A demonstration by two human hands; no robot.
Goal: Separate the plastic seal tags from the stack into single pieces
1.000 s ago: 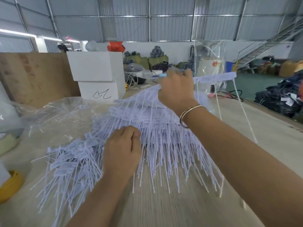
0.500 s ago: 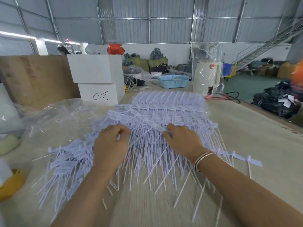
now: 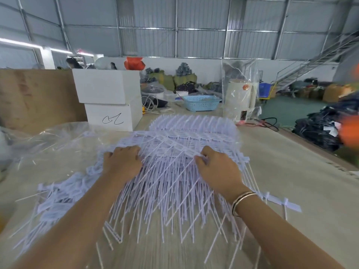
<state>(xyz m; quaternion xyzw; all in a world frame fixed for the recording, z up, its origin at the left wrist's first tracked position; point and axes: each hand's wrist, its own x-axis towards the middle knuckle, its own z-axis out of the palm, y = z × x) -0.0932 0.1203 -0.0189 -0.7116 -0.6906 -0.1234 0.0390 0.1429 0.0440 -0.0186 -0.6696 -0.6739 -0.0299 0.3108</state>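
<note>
My left hand [image 3: 122,164] and right hand [image 3: 217,169] curled, fingertips pinching one strip of tags [image 3: 171,146] atop the stack of plastic seal tags [image 3: 174,181], spread across my counter [image 3: 291,171]

Tabletop [image 3: 291,183]: pale wood-grain surface, long, running away from the viewer. Lying on it: a wide stack of white plastic seal tags [image 3: 174,171], tails fanned toward the near edge; a short strip of tags [image 3: 281,202] apart at right; loose tags [image 3: 58,200] at left; crumpled clear plastic bag [image 3: 48,140]; two stacked white boxes [image 3: 110,101]; blue perforated basket [image 3: 201,102]; bagged white cylinder [image 3: 240,101]; dark cable [image 3: 270,123].
</note>
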